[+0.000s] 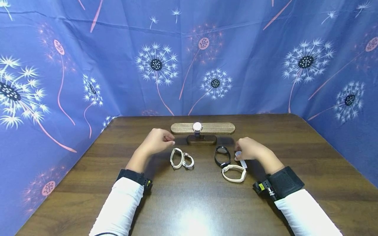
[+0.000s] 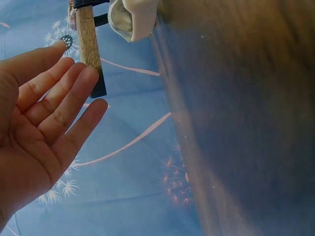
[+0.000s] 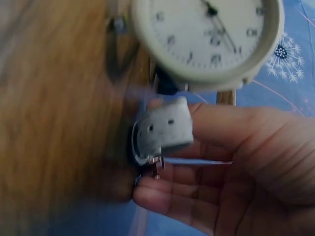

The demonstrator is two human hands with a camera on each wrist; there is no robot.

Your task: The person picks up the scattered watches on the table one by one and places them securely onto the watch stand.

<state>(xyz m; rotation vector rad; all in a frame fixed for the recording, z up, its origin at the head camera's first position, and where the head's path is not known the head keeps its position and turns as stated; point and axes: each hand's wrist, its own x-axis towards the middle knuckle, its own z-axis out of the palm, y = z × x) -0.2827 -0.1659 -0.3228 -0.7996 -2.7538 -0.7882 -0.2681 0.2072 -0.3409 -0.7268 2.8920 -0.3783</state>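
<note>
My left hand (image 1: 156,141) hovers with loosely bent, empty fingers at the left end of the wooden watch stand (image 1: 217,127). In the left wrist view its palm and spread fingers show. My right hand (image 1: 251,149) pinches a wristwatch with a pale strap (image 1: 243,164) at the right of the group. Strap holes and the metal buckle of this pale watch (image 3: 167,129) show between thumb and fingers in the right wrist view. Beside that hand lie a black watch (image 1: 222,156) and a cream watch (image 1: 234,173); the cream one's numbered dial (image 3: 206,34) faces the right wrist camera.
One watch with a white dial (image 1: 197,127) is strapped around the middle of the stand's bar, above a dark base (image 1: 201,140). Two pale watches, a cream one (image 1: 176,158) and a white one (image 1: 188,161), lie below my left hand. Behind the brown table (image 1: 177,196) hangs a blue curtain (image 1: 183,91).
</note>
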